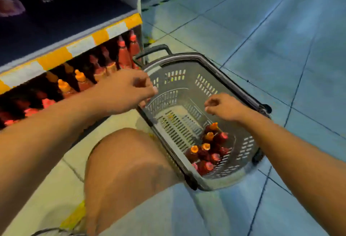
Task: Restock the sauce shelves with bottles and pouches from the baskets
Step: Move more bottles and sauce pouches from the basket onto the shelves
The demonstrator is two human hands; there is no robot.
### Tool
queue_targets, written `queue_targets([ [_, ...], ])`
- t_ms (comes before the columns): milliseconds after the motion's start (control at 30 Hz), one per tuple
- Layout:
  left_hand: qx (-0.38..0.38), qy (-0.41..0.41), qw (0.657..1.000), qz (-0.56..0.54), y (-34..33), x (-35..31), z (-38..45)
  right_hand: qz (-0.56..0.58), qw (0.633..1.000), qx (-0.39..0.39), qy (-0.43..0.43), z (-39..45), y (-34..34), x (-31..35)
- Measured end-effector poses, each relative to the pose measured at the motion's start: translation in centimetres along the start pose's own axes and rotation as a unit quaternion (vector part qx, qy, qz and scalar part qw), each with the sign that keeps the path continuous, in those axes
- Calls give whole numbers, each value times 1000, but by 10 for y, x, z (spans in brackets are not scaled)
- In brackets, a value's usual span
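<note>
A grey plastic basket [230, 78] sits on the floor beside the shelf. Several dark red sauce bottles [207, 151] with orange and red caps stand clustered in its near right corner. My left hand [125, 91] hovers over the basket's left rim with fingers loosely curled and nothing in it. My right hand [224, 106] hangs above the basket's middle, just beyond the bottles, fingers loosely curled and holding nothing. The bottom shelf [61, 56], edged in yellow and white, holds rows of red and orange-capped sauce bottles [104, 67] under it.
My bare knee [127, 161] is raised between the shelf and the basket. The basket's black handle [155, 50] lies at its far end. Tiled floor [262, 20] stretches to the right and beyond. The shelf above looks dark, with a pale pouch [9, 1] at far left.
</note>
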State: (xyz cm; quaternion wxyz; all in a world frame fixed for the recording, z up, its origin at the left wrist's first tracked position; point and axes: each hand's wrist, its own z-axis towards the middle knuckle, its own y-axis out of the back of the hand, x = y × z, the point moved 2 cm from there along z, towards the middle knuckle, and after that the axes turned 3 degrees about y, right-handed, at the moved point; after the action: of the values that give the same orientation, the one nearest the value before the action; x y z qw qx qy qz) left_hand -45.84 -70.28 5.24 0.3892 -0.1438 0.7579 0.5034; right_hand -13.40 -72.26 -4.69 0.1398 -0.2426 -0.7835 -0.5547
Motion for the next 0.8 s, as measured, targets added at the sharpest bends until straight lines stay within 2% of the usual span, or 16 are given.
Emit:
queue_targets([
  [100,112,-36,984,132,-64,-41,41,-42,998,36,-25,1,-12,-40],
  [200,236,-17,937,258,-137,-55,76,-79,994,77,-30,6,-28,-62],
  [267,281,6,906,316,-182,-53,95,-114,986,115,-31,10,-44,-74],
  [467,351,64,871,337,-275,-43,106,-165,963,205,-49,19,-90,-101],
  [567,402,104,847,333,-297,-27,106,-164,957,237,-42,21,-106,-108],
  [633,400,116,849,325,-302,-24,113,-164,953,251,-33,21,-111,-110],
  [800,375,141,853,334,-319,-3,111,-151,960,231,-47,30,-121,-113],
])
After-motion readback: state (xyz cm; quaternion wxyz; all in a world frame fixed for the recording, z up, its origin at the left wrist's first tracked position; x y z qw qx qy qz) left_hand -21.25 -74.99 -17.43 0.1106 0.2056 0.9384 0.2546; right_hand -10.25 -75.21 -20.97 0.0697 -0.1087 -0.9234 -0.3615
